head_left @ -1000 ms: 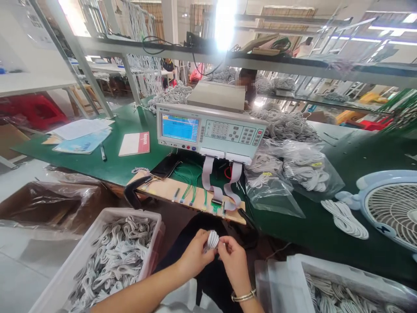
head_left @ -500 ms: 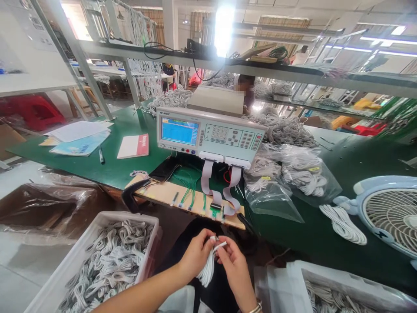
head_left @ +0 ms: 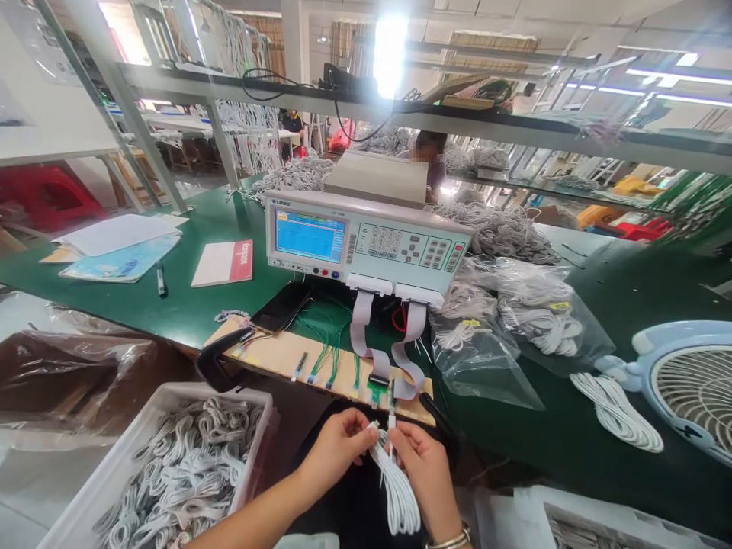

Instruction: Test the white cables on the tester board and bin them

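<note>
A coiled white cable (head_left: 396,488) hangs between my two hands below the front edge of a wooden board (head_left: 337,381). My left hand (head_left: 343,446) is closed, pinching one end of the cable near its small connector. With thumb and fingers, my right hand (head_left: 420,457) grips the other white plug, which points up at a small connector at the board's right end; whether it is seated there I cannot tell. Grey ribbon cables (head_left: 360,324) run from the board's green circuit piece (head_left: 376,393) up to a tester (head_left: 366,244) with a lit blue screen.
A white bin (head_left: 165,393) of coiled cables stands at the lower left, another bin (head_left: 572,499) at the lower right. Bagged cables (head_left: 486,366), a loose coil (head_left: 618,412) and a blue fan (head_left: 686,335) occupy the right. A phone (head_left: 281,306) lies behind the board.
My right hand has brought its plug up to the board's right-hand connector. My hands are slightly farther apart, and the coil now hangs more to the right. The view has shifted slightly.
</note>
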Tool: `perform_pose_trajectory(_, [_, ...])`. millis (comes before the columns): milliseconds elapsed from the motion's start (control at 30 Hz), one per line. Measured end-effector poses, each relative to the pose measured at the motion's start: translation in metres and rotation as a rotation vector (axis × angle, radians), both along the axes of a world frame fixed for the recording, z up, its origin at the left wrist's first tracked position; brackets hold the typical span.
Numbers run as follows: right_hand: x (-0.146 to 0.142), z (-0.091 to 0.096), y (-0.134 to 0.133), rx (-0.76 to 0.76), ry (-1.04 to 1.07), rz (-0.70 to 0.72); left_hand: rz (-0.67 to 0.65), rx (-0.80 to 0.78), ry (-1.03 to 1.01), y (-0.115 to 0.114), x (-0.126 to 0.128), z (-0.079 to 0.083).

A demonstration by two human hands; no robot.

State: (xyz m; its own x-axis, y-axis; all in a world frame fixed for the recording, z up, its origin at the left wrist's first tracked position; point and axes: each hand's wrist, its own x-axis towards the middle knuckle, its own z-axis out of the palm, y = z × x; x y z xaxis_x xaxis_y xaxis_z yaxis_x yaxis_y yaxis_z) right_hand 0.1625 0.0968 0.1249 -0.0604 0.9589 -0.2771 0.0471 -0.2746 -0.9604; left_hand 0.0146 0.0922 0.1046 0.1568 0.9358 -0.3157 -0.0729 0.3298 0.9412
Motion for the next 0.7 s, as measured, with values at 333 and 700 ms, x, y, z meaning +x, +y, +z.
perform_pose_trajectory(333, [-0.007, -0.002, -0.002, 0.152, -0.083, -0.09, 0.1, -0.213, -0.266, 0.006, -0.003, 0.011])
perform_pose_trajectory(700, [0.013, 0.002, -0.015, 0.311, -0.374, 0.109, 0.34, -0.286, -0.562, -0.004, 0.018, 0.014])
